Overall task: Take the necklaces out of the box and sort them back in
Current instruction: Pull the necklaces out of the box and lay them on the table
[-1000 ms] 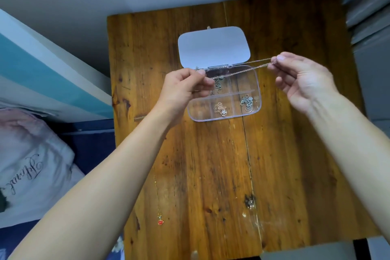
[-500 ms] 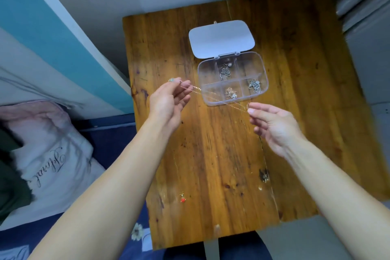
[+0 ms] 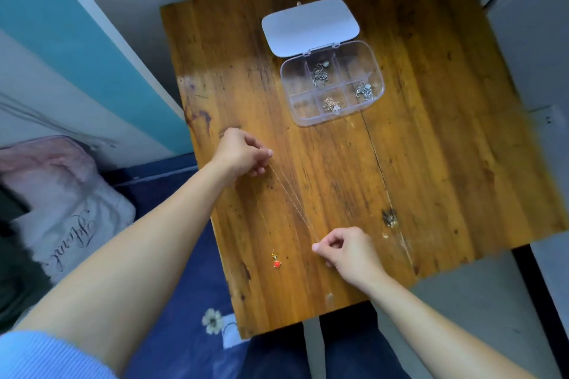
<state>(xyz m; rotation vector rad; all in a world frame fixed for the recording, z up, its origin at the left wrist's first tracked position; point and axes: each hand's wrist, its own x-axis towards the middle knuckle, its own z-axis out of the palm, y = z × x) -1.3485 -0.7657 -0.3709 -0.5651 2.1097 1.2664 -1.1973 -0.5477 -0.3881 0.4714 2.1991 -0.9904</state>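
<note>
My left hand (image 3: pixel 243 153): fingertips pinched on one end of a thin pale metal chain necklace (image 3: pixel 292 200), low over the worn brown wooden table (image 3: pixel 446 163).
My right hand (image 3: pixel 348 251): thumb and forefinger pinched on the other end of that chain, near the table's front edge.
Chain: stretched in a straight slant between my two hands; so fine that I cannot tell whether it touches the wood.
Clear plastic compartment box (image 3: pixel 332 83): toward the far side of the table, well apart from both hands, its white lid (image 3: pixel 310 26) swung open and lying flat behind it.
Box contents: a silver tangle (image 3: pixel 320 72) in the upper middle cell, a gold one (image 3: pixel 332 104) in the lower middle, another silver one (image 3: pixel 365 91) in the lower right.
Red pendant on a thin gold chain (image 3: pixel 277 263): lying on the table just left of my right hand.
</note>
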